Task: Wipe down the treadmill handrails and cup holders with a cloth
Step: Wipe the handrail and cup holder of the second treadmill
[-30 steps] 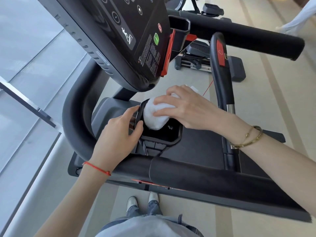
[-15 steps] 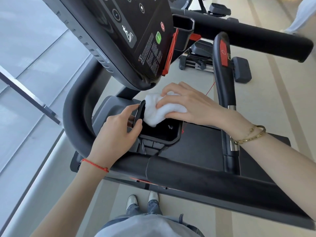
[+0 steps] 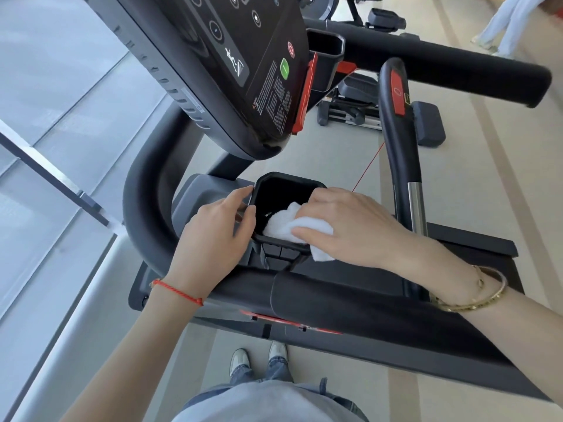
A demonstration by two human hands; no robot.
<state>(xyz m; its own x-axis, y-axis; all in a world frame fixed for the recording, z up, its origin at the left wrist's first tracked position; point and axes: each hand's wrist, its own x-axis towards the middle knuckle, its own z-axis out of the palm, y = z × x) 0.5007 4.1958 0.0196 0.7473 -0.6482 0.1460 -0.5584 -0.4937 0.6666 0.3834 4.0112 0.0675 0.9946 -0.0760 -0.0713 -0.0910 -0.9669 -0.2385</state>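
Fingers (image 3: 307, 231) of the right hand (image 3: 350, 229) curl round a bunched white cloth (image 3: 286, 223) and press it against the near right inner wall of the black cup holder (image 3: 274, 182). Most of the cloth sits inside the holder under those fingers; one small corner spills over the near right rim and shows below the palm. Its long axis runs from the holder's dark middle toward the near right corner.

On the other side, the left hand (image 3: 213, 236) steadies the holder, with its thumb and forefinger pinching the left rim and the rest of its fingers hidden behind the hand.

Going by size, the treadmill's console (image 3: 231, 65) fills the upper middle, tilted, with a green button (image 3: 284, 69) and a red one near its right edge. A thick black handrail (image 3: 350, 303) crosses just below both wrists and curves up on the left past the holder. A second handrail (image 3: 441, 63) runs across the top right, well apart from the hands. An upright grip bar (image 3: 399, 138) with a red patch and a metal section stands just right of the right hand. Another cup holder (image 3: 326, 47) sits beside the console's right edge.

A red cord bracelet (image 3: 176, 292) circles the left wrist, and gold bangles (image 3: 475, 295) circle the right.
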